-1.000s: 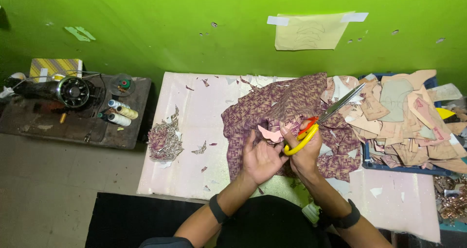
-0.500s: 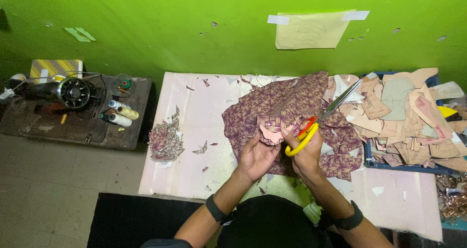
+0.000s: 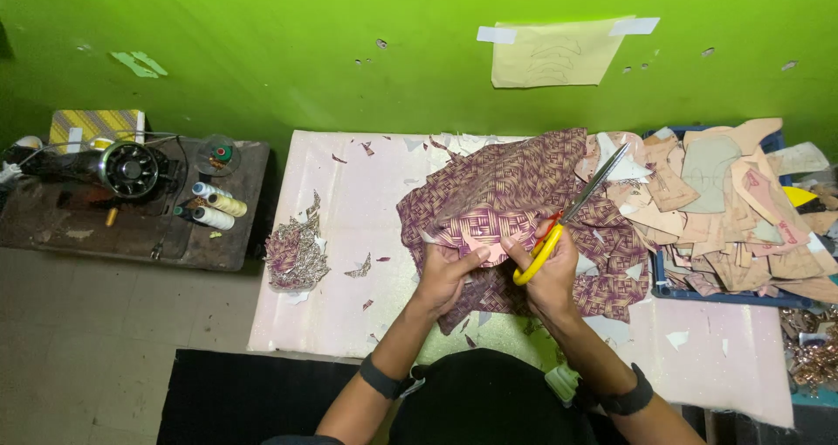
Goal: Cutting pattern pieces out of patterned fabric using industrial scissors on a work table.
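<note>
Right hand [image 3: 548, 275] grips the yellow-handled scissors [image 3: 572, 213], fingers through the loops; the blades look nearly closed, with the long axis running from the hand up and away toward the far right corner of the worktop [image 3: 367, 200]. Left hand [image 3: 447, 275] pinches a small pale cut piece [image 3: 489, 251] against the purple patterned fabric [image 3: 515, 200], fingers narrow. The piece lies between both hands, just beside the scissor handles, near the middle of the worktop's near edge. Both hands are about equally close. Cut scraps [image 3: 295, 253] sit at the left edge; stacked tan pattern pieces [image 3: 733, 209] occupy the right.
</note>
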